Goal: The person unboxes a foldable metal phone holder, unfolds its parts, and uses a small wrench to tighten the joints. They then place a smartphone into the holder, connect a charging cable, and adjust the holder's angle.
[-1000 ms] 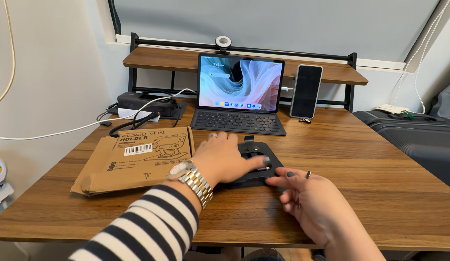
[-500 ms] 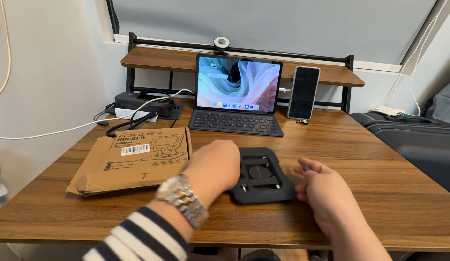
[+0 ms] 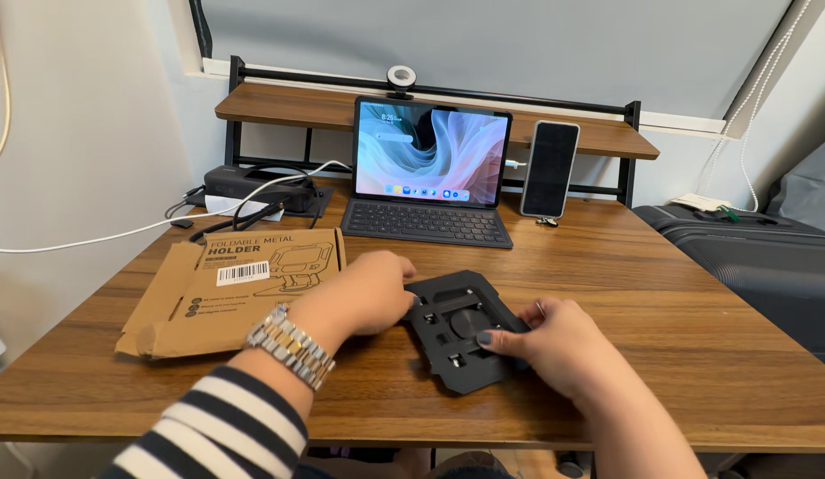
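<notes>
Lower left of frame: flattened cardboard box (image 3: 231, 288) on wooden desk (image 3: 679, 302), unmoved since prior frames. Centre-left: left hand (image 3: 364, 293), fingers curled, gripping left edge of black folding stand (image 3: 461, 328). Half a sec. ago that hand lay clear of it. Stand now tilted, lifted at one side, bottom-centre of frame; earlier flat. Centre-right: right hand (image 3: 550, 341) pinching stand's right edge, thumb on top. Judged: stand being handled w/ both hands. Upper centre: tablet w/ keyboard (image 3: 430, 173), phone (image 3: 550, 168).

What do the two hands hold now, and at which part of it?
Both grip the flat black folded holder lying on the desk: left hand at its left edge, right hand at its right edge.
</notes>
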